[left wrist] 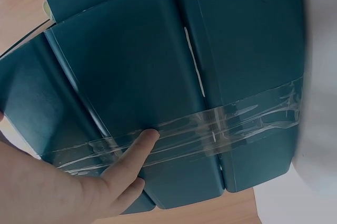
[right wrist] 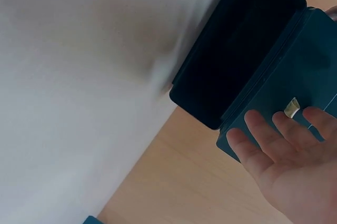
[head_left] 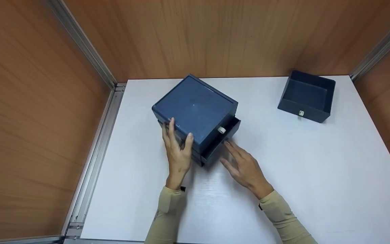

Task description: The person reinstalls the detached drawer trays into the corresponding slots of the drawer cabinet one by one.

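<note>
A dark blue three-tier drawer unit [head_left: 195,108] stands at an angle on the white table. Its middle drawer [head_left: 234,129] sticks out a little, with a pale tab [right wrist: 292,107] on its front. The bottom compartment [right wrist: 247,39] is a dark, drawerless opening in the right wrist view. My left hand [head_left: 178,157] rests against the unit's left side, fingers extended near the clear tape [left wrist: 179,139] and thumb by the top edge. With fingers straight, my right hand [head_left: 245,169] has its fingertips right at the middle drawer's front, beside the tab.
A separate dark blue drawer [head_left: 289,105] with a pale tab sits at the table's back right. Wood panels [head_left: 215,37] with metal rails [head_left: 90,47] enclose the back and sides of the white table [head_left: 317,169].
</note>
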Demonstrator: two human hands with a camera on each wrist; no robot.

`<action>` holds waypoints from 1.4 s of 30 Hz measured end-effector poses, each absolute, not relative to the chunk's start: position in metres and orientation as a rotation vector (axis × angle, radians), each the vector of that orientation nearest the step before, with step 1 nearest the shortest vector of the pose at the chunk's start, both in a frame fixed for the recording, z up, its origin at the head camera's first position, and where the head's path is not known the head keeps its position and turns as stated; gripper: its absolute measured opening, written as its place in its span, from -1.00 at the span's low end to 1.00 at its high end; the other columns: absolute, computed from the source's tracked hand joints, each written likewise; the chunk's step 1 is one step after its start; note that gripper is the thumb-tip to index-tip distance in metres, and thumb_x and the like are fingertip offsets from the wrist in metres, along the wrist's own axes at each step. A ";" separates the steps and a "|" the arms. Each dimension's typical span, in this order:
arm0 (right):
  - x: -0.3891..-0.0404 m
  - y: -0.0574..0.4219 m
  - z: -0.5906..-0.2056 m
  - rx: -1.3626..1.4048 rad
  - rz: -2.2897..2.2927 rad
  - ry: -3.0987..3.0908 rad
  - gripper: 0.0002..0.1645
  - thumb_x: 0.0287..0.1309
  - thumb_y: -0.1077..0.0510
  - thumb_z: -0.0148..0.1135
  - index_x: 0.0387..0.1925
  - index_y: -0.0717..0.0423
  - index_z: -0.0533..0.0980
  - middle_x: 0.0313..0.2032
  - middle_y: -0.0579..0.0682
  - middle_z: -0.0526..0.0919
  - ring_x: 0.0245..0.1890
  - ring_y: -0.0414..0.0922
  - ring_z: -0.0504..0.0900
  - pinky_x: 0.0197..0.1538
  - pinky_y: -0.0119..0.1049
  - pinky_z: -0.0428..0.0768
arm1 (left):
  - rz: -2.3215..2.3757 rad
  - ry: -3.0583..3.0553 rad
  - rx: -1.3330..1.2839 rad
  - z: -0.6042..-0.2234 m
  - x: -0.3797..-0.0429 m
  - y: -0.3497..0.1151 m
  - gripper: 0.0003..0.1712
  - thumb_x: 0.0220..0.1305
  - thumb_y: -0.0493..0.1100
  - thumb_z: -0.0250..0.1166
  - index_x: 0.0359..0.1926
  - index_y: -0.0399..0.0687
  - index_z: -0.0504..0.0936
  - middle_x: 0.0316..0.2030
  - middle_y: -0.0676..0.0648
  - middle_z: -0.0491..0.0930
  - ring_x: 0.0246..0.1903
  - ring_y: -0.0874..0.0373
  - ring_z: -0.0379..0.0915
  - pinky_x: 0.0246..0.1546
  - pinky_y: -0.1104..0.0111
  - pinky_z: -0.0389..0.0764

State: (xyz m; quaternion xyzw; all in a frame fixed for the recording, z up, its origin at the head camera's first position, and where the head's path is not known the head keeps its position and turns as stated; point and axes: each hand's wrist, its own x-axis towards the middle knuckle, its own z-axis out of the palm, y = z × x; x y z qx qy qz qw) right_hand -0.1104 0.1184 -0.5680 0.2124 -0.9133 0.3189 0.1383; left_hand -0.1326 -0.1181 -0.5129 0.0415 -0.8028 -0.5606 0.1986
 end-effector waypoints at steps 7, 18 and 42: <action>-0.117 0.113 -0.567 0.602 0.985 -2.717 -0.24 0.52 -0.17 0.23 0.57 0.06 0.38 0.52 0.19 0.45 0.43 0.20 0.54 0.37 0.16 0.56 | -1.593 -2.256 0.129 -0.512 -0.131 -0.119 -0.08 0.49 0.12 0.25 0.72 0.27 0.05 0.71 -0.31 -0.26 0.67 -0.36 -0.19 0.36 -0.38 0.38; -0.125 0.105 -0.567 0.640 0.965 -2.702 -0.25 0.51 -0.18 0.24 0.57 -0.01 0.39 0.54 0.11 0.44 0.40 0.19 0.58 0.32 0.16 0.60 | -1.588 -2.257 0.123 -0.511 -0.132 -0.119 -0.08 0.49 0.11 0.26 0.72 0.27 0.05 0.71 -0.32 -0.26 0.67 -0.38 -0.20 0.33 -0.39 0.40; -0.127 0.103 -0.569 0.677 0.970 -2.698 -0.21 0.51 -0.18 0.24 0.61 -0.01 0.33 0.55 0.14 0.41 0.37 0.18 0.61 0.29 0.12 0.63 | -1.586 -2.264 0.118 -0.512 -0.132 -0.119 -0.08 0.49 0.12 0.23 0.72 0.25 0.04 0.70 -0.35 -0.26 0.66 -0.41 -0.20 0.33 -0.41 0.40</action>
